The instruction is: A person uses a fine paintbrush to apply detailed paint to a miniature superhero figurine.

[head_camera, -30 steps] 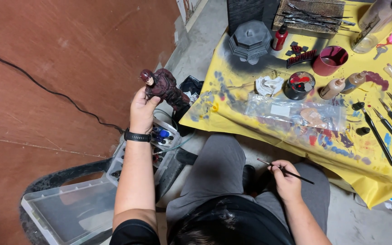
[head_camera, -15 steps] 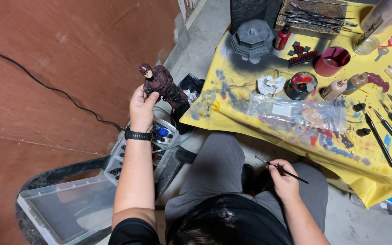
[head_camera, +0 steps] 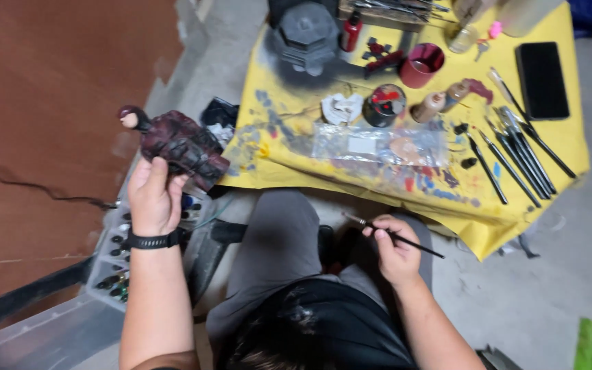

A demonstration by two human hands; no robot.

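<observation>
My left hand (head_camera: 152, 195) grips a dark red and black painted figure (head_camera: 176, 140) and holds it up over the left side, its small pale head pointing away to the left. A black watch sits on that wrist. My right hand (head_camera: 395, 250) rests low near my lap and pinches a thin black paintbrush (head_camera: 392, 235), which lies roughly level with its tip to the left. Both hands are well apart, with my grey-trousered knee between them.
A yellow, paint-stained cloth (head_camera: 549, 147) covers a low table holding a clear plastic palette sheet (head_camera: 378, 145), a red cup (head_camera: 421, 65), a round paint pot (head_camera: 384, 104), a grey hexagonal model (head_camera: 304, 33), several brushes (head_camera: 515, 147) and a black phone (head_camera: 541, 79). A tray of paint bottles (head_camera: 114, 264) sits under my left arm.
The view has swung, so everything sits lower and closer. My left hand has tilted the figure further over to the left. The right hand and brush stay in the same pose.
</observation>
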